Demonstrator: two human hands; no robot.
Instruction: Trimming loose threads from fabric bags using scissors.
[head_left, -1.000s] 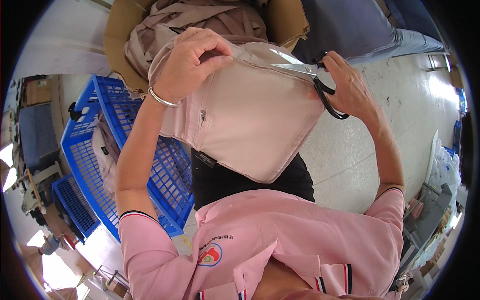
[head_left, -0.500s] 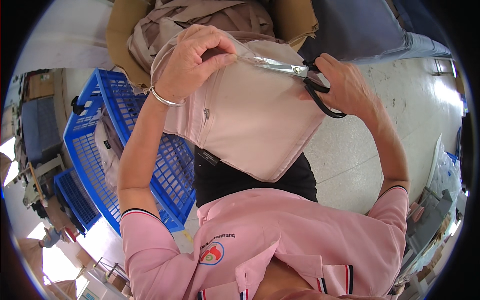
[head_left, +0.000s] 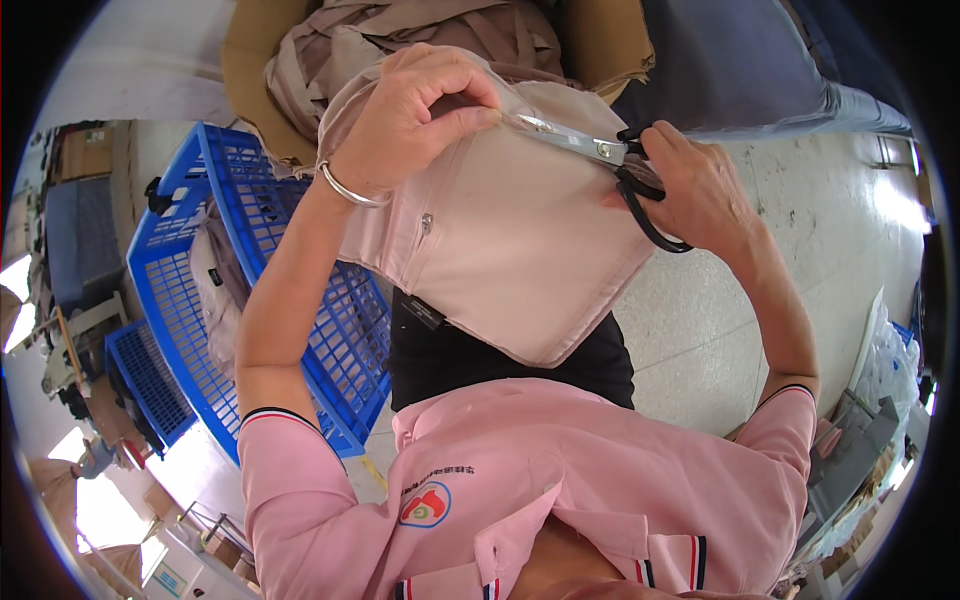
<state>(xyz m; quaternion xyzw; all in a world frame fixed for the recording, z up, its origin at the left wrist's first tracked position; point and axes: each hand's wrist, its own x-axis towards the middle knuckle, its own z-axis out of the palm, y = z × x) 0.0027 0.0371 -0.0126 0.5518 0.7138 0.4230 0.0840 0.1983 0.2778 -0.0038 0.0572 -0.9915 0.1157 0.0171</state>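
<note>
A pale pink fabric piece with a zipper (head_left: 510, 240) lies over my lap, a small black label (head_left: 422, 310) at its lower left edge. My left hand (head_left: 425, 120) pinches the fabric's upper edge between thumb and fingers; a silver bangle (head_left: 350, 188) circles that wrist. In my right hand (head_left: 695, 185) are black-handled scissors (head_left: 605, 150), fingers through the loops. Their blades point left along the upper edge, tips close to the left thumb. Whether the blades are fully closed is hard to make out.
Beyond the fabric stands a cardboard box (head_left: 610, 50) heaped with beige and mauve cloth (head_left: 480, 40). On the left is a blue plastic basket (head_left: 165, 265) with pale fabric (head_left: 215, 290) inside. Dark blue-grey sheeting (head_left: 740, 70) covers something at far right, above the tiled floor (head_left: 700, 340).
Both hands, the fabric and the scissors have shifted slightly right in the picture. The scissors now tilt more steeply, their handles lower. Both holds are unchanged.
</note>
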